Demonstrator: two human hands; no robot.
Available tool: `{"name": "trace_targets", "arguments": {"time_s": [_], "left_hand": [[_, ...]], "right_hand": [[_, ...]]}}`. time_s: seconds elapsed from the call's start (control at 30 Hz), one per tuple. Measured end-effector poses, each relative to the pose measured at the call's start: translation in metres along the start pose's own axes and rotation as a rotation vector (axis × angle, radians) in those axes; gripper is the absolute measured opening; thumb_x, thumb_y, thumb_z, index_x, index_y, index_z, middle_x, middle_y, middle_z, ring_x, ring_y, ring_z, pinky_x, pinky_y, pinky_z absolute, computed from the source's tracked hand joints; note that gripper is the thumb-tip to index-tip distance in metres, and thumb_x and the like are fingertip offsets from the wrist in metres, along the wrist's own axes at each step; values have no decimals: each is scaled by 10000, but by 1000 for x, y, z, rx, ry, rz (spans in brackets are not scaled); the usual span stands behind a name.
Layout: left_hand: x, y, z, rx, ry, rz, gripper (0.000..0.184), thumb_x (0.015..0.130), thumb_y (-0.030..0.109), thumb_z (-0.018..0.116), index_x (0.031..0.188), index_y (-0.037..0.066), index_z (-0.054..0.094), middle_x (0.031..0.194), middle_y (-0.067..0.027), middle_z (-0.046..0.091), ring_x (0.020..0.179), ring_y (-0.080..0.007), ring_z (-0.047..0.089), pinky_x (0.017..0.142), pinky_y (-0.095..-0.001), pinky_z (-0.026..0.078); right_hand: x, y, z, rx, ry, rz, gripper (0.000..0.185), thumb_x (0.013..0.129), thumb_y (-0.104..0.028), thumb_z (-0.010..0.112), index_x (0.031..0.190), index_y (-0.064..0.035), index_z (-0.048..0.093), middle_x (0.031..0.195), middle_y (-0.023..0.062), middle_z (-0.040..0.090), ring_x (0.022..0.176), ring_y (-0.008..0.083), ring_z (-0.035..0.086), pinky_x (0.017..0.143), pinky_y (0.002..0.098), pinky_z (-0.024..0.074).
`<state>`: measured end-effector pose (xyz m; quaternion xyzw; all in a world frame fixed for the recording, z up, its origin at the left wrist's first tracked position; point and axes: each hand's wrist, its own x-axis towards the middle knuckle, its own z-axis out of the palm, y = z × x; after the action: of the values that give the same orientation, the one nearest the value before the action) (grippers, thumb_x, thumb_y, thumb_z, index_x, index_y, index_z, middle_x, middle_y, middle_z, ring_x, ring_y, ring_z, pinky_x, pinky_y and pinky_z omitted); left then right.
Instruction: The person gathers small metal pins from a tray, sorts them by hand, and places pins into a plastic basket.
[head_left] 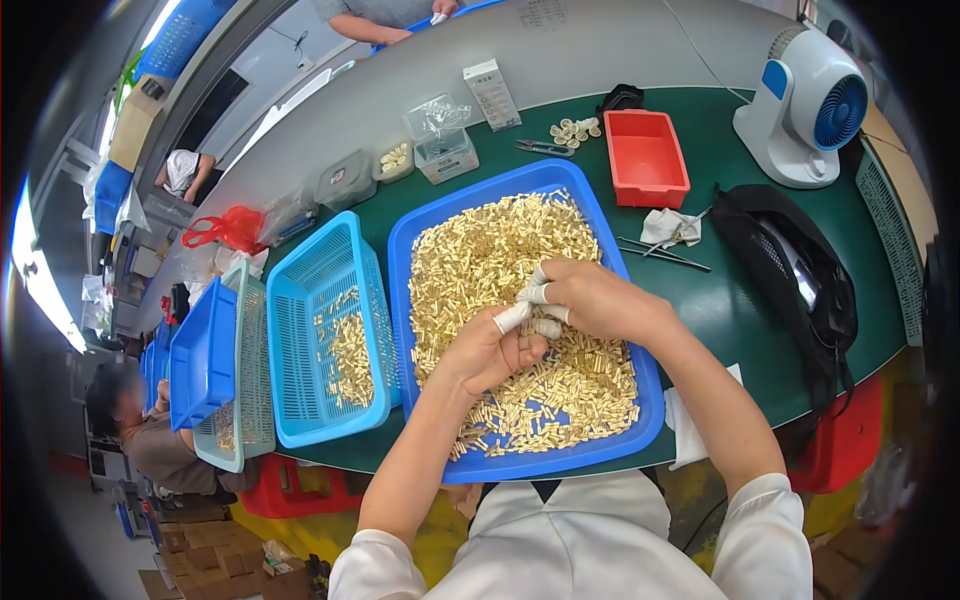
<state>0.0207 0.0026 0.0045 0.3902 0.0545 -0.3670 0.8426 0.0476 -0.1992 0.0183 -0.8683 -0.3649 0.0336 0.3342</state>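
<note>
A blue tray (pixel 648 400) holds a wide layer of small gold-coloured metal pieces (pixel 480 250). Over its middle, my left hand (pixel 492 350) and my right hand (pixel 585 297) meet, with white finger covers on several fingertips. The fingers of both hands are bent and pinched together; whatever lies between them is too small to make out. To the left of the tray, a light blue basket (pixel 282 290) contains a smaller heap of the same gold pieces.
A red bin (pixel 647 160), tweezers (pixel 665 255), a white fan (pixel 790 110) and a black bag (pixel 790 290) are on the green table. Plastic boxes (pixel 445 155) line the back. At the left, a co-worker (pixel 150 440) sits near a blue bin (pixel 203 355).
</note>
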Motion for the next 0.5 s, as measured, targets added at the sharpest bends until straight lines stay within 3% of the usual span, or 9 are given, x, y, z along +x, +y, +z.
{"name": "trace_targets", "arguments": {"time_s": [0.1,0.5], "left_hand": [[1,-1,0,141,80,-3,226,945,174,547,1051,-24,580,878,-108,640,660,-171,609,597,-270,510],[3,-3,0,167,101,-21,186,943,137,544,1037,-17,589,873,-110,642,642,-159,602,574,-255,504]], "right_hand": [[0,1,2,3,14,-2,209,737,52,592,927,-2,661,910,133,565,906,328,572,781,401,467],[-1,-1,-1,21,39,-44,265,760,17,617,1015,-35,666,900,122,561,885,314,576,763,388,472]]}}
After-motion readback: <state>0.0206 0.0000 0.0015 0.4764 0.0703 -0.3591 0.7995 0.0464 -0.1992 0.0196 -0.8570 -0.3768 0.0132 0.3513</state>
